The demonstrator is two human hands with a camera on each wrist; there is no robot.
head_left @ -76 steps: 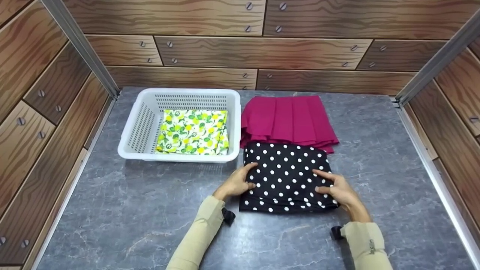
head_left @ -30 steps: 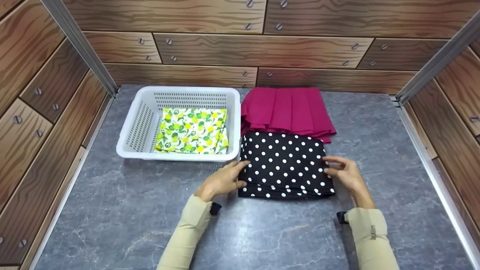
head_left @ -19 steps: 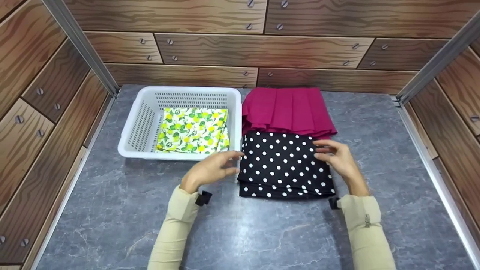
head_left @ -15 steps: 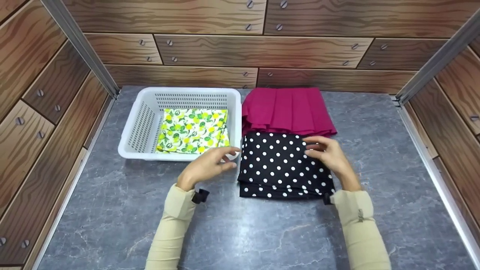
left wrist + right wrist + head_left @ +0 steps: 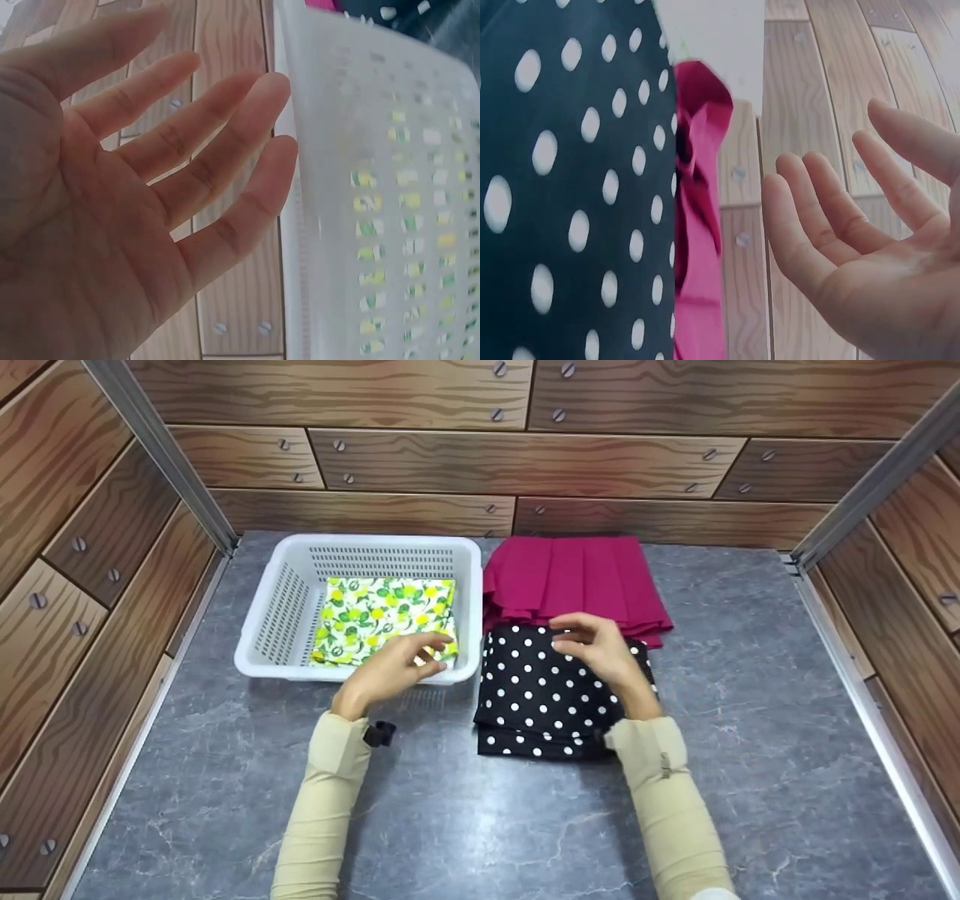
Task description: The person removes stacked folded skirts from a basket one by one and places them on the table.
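Above the near right part of a white plastic basket [image 5: 259,641] hovers my left hand [image 5: 392,666], fingers relaxed and holding nothing. Folded inside that basket lies a lemon-print cloth [image 5: 375,619]. My right hand [image 5: 600,652] hangs in the air over a folded black cloth with white polka dots [image 5: 525,690], its fingers loosely bent and apart from the fabric. The right forearm hides part of the dotted cloth. Behind it lies a pleated magenta skirt [image 5: 577,577], its hem meeting the dotted cloth's far edge. In the left wrist view, the basket wall [image 5: 322,225] stands beside my fingertips.
Everything rests on a grey marbled tabletop [image 5: 225,780]. Wood-patterned panels [image 5: 420,457] enclose the back and both sides, with metal rails [image 5: 877,742] along the edges. The basket's right side stands close to the magenta skirt and the dotted cloth.
Both hands have left the dotted cloth's sides and risen. The left moved over the basket's near rim, the right leftward above the cloth. Earlier, the dotted cloth shifted slightly away from me.
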